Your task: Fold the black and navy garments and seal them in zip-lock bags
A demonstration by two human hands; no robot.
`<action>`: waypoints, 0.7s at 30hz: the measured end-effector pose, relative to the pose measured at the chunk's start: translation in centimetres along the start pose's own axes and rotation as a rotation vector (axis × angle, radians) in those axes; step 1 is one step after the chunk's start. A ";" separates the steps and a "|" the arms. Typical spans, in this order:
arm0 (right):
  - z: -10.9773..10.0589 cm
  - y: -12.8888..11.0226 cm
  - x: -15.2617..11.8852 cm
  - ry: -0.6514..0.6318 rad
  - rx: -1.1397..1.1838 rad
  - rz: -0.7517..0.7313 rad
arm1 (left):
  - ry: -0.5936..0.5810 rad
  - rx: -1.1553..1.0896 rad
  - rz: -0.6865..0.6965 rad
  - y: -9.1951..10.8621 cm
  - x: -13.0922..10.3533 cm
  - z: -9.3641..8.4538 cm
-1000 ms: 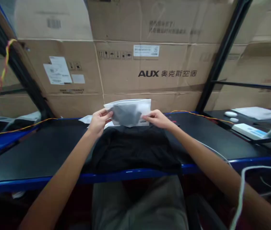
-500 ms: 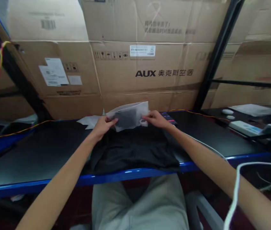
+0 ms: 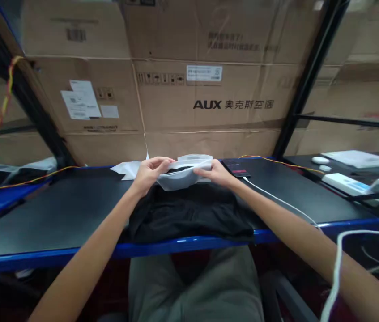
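Note:
A translucent white plastic bag (image 3: 180,180) is held up between both hands, its mouth parted and something dark showing inside. My left hand (image 3: 152,173) grips the bag's left side, fingers closed on it. On the right side, my right hand (image 3: 213,173) pinches the bag's edge with the thumb in front. Below the bag, a folded black cloth (image 3: 189,214) lies on the dark table, reaching its blue front edge. Another white plastic piece (image 3: 127,169) lies just left of my left hand.
Behind the table (image 3: 58,214) stand large cardboard boxes (image 3: 162,107). A phone (image 3: 236,168) with a white cable (image 3: 283,200) lies right of my right hand. Further right are a white power strip (image 3: 345,183) and small round white objects. Black rack posts rise at both sides.
The bag was held flat and upright; now its mouth is spread and tilted toward the camera. Both hands have shifted slightly right, and the phone shows more.

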State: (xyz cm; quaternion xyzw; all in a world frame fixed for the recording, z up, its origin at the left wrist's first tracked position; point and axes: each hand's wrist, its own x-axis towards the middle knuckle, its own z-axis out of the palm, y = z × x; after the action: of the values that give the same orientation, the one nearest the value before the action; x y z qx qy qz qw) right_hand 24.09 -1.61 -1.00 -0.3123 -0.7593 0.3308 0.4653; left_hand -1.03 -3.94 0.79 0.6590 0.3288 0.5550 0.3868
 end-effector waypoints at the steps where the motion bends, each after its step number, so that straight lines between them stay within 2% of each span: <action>1: 0.1 0.0 0.0 0.045 0.006 0.018 | -0.039 -0.008 0.003 0.2 0.0 -0.2; 3: 0.3 0.1 0.0 0.118 0.027 0.045 | -0.075 -0.010 -0.011 0.3 0.0 -0.5; 7: 0.3 0.3 0.0 0.250 0.151 0.090 | 0.033 -0.027 -0.092 -0.2 0.3 -0.4; 10: 0.5 0.0 -0.1 0.243 0.192 0.122 | 0.030 -0.126 -0.155 -0.7 0.3 -0.2; 15: 1.0 -1.1 -0.3 0.140 0.239 0.120 | 0.032 -0.219 -0.202 -0.2 0.0 0.1; 21: 1.2 -1.6 -0.4 0.186 0.189 0.061 | -0.052 -0.237 -0.259 -0.3 -0.5 1.0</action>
State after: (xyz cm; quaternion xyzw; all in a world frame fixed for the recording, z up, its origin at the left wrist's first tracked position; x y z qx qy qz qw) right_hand 22.82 -3.09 -0.34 -0.3195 -0.6685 0.3844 0.5507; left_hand -0.10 -4.43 0.21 0.5750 0.3333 0.5182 0.5383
